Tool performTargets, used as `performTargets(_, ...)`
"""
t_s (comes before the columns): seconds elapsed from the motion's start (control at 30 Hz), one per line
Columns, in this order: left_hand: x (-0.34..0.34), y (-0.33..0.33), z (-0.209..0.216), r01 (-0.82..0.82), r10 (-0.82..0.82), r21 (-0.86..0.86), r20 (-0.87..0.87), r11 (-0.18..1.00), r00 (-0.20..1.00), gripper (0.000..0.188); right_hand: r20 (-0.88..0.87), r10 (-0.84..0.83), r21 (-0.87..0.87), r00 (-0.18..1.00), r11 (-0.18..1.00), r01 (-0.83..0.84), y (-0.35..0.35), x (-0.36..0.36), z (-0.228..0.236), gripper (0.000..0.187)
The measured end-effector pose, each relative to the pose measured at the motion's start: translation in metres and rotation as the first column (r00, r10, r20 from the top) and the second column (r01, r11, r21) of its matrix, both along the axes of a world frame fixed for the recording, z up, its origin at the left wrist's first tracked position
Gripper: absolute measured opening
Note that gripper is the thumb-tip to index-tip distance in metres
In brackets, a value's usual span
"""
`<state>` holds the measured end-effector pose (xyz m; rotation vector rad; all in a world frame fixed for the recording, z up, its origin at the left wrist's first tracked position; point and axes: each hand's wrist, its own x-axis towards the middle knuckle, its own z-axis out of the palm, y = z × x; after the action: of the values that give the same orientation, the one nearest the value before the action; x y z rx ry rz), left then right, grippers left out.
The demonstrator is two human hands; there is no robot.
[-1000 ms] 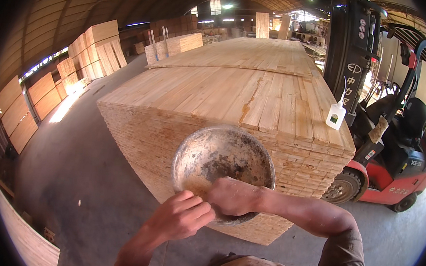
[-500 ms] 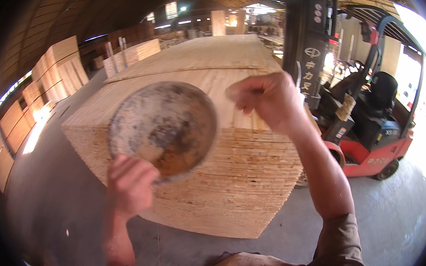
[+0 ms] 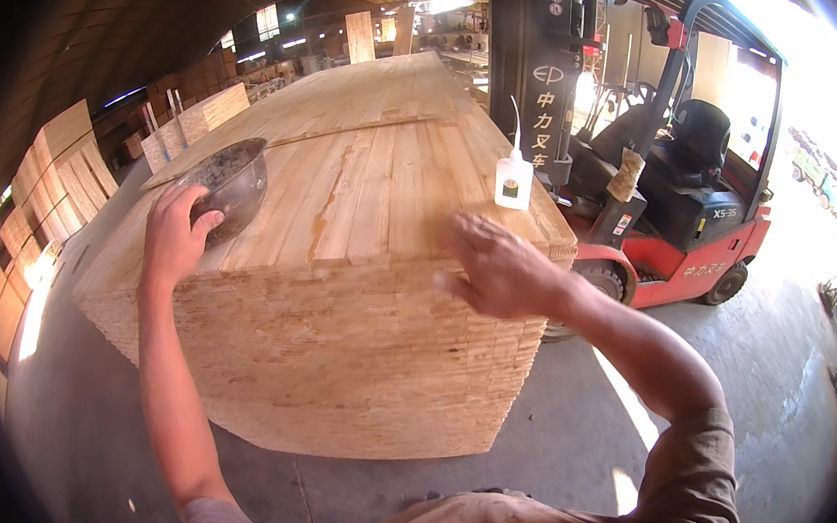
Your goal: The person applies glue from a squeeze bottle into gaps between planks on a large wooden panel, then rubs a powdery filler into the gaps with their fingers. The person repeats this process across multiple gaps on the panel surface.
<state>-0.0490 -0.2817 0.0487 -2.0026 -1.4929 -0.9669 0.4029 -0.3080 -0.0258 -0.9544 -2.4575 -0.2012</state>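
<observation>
My left hand (image 3: pixel 177 235) is closed on the near rim of a dark, stained metal bowl (image 3: pixel 244 197). The bowl is tilted at the left side of a tall stack of pale wooden boards (image 3: pixel 362 355); whether it rests on the top board I cannot tell. Over the stack's near edge, toward the right, my right hand (image 3: pixel 504 270) is open, palm down, with its thumb apart and its fingertips smeared by motion. It holds nothing that I can see. Just beyond it a white squeeze bottle (image 3: pixel 513 182) with a thin nozzle stands upright on the top board.
A red and black forklift (image 3: pixel 691 239) stands close to the stack's right side, its dark mast (image 3: pixel 539 84) beside the far right edge. More board stacks (image 3: pixel 64 170) line the left. Grey concrete floor (image 3: pixel 591 442) surrounds the stack.
The bowl has gone from raised above the stack, inside showing, to lower and farther left, still in my left hand. My right hand has dropped and opened. The bottle now shows fully.
</observation>
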Motion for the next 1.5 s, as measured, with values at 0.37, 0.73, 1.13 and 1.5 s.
performTargets(0.37,0.15,0.049,0.001,0.479,-0.468,-0.061,0.141,0.876,0.873,0.05,0.192,-0.175,-0.088,0.966,0.977,0.195,-0.01,-0.044,0.02,0.105)
performTargets(0.73,0.348,0.188,-0.022,0.812,-0.686,-0.584,0.58,0.025,0.439,0.098,0.07,-0.066,-0.102,0.995,0.992,0.073,0.009,-0.026,0.01,0.102)
performTargets(1.13,0.259,0.146,0.016,0.536,-0.475,-0.156,0.309,0.83,0.824,0.042,0.353,-0.07,-0.465,0.933,0.852,0.24,0.13,-0.036,0.018,0.108)
performTargets(1.5,0.227,0.036,-0.082,0.433,-0.602,0.464,0.316,0.772,0.733,0.04,0.286,-0.191,-0.404,0.939,0.864,0.299,0.184,-0.023,0.029,0.082)
